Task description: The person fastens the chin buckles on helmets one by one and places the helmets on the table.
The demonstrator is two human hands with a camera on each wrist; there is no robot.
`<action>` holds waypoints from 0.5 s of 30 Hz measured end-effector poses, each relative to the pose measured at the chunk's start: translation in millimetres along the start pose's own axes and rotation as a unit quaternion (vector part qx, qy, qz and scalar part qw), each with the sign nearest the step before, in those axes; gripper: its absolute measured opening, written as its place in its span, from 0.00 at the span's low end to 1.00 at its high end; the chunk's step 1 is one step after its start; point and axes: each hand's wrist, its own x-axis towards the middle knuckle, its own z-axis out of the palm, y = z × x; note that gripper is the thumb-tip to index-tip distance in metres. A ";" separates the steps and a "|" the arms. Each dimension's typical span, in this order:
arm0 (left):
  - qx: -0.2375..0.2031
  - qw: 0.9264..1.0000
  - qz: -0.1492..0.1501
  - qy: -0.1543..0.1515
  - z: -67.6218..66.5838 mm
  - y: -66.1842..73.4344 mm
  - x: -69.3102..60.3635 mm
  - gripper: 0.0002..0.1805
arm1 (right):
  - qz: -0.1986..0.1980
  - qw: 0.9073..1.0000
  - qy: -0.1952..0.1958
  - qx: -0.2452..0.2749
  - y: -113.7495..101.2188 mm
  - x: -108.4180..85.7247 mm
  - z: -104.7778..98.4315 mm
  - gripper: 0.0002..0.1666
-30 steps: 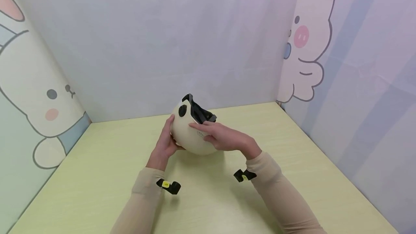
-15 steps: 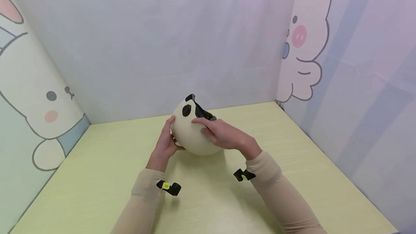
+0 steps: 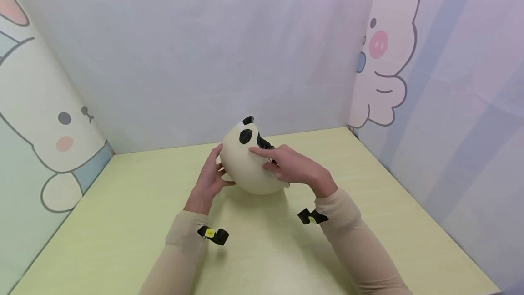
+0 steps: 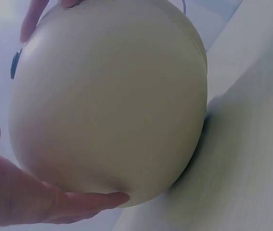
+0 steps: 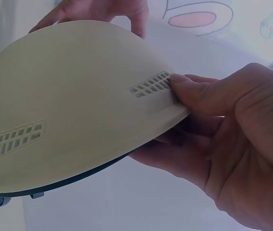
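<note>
Pale backdrops [image 3: 204,58] with cartoon animals [image 3: 395,53] border a yellow-green desk [image 3: 131,217]. Toward its far side, a cream helmet [image 3: 243,167] sits tilted; the left hand [image 3: 209,179] rests spread fingers [image 4: 90,201] against it, while the right hand [image 3: 294,165] pinches its rim [image 5: 90,174] beside a vent [image 5: 148,85].

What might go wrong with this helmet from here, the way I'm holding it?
The helmet is tilted, its rounded shell toward the table, so it might roll or turn if the left hand loses its hold on that smooth side. The right hand pinches it near the rim, so it could pivot there.
</note>
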 end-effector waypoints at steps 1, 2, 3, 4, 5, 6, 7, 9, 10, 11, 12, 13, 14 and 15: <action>0.001 1.000 -0.002 0.005 -0.2 -0.3 0.1 0.36 | 0.001 1.000 -0.003 0.003 0.5 -0.2 -0.6 0.33; 0.001 1.000 -0.005 0.010 -0.4 -0.7 0.3 0.35 | 0.002 1.000 -0.006 0.005 1.2 -0.2 -0.9 0.34; 0.002 1.000 -0.006 0.015 -0.8 -1.3 0.7 0.34 | 0.002 1.000 -0.007 0.007 1.8 -0.1 -1.3 0.34; 0.002 1.000 -0.007 0.021 -1.2 -2.0 1.2 0.33 | 0.004 1.000 -0.009 0.009 2.5 -0.1 -1.5 0.34; -0.001 1.000 -0.008 0.028 -1.4 -2.9 1.7 0.31 | 0.005 1.000 -0.010 0.009 3.1 0.1 -1.7 0.34; -0.001 0.999 -0.007 0.034 -1.4 -3.8 2.3 0.31 | 0.006 1.000 -0.011 0.011 3.7 0.1 -1.9 0.35; 0.000 0.999 -0.005 0.039 -1.3 -5.0 3.1 0.30 | 0.007 1.000 -0.011 0.011 4.2 0.3 -2.1 0.35; 0.008 0.999 0.003 0.048 -0.9 -7.4 4.0 0.30 | 0.008 1.000 -0.011 0.014 5.2 0.1 -2.3 0.35; 0.011 0.999 0.008 0.052 -0.5 -8.7 4.4 0.30 | 0.008 1.000 -0.012 0.015 5.7 0.0 -2.3 0.35; 0.016 0.998 0.012 0.056 0.0 -9.8 4.6 0.30 | 0.006 1.000 -0.012 0.016 6.1 -0.1 -2.4 0.35; 0.020 0.998 0.016 0.058 0.5 -10.8 4.8 0.30 | 0.004 1.000 -0.011 0.018 6.4 -0.3 -2.5 0.36; 0.021 0.998 0.019 0.059 1.1 -11.7 5.0 0.30 | 0.000 1.000 -0.009 0.017 6.8 -0.4 -2.5 0.36; 0.021 0.998 0.021 0.059 1.6 -12.6 5.1 0.30 | -0.005 1.000 -0.006 0.015 7.3 -0.5 -2.6 0.37; 0.017 0.998 0.023 0.058 2.1 -13.2 5.3 0.30 | -0.010 1.000 -0.002 0.011 7.8 -0.6 -2.6 0.37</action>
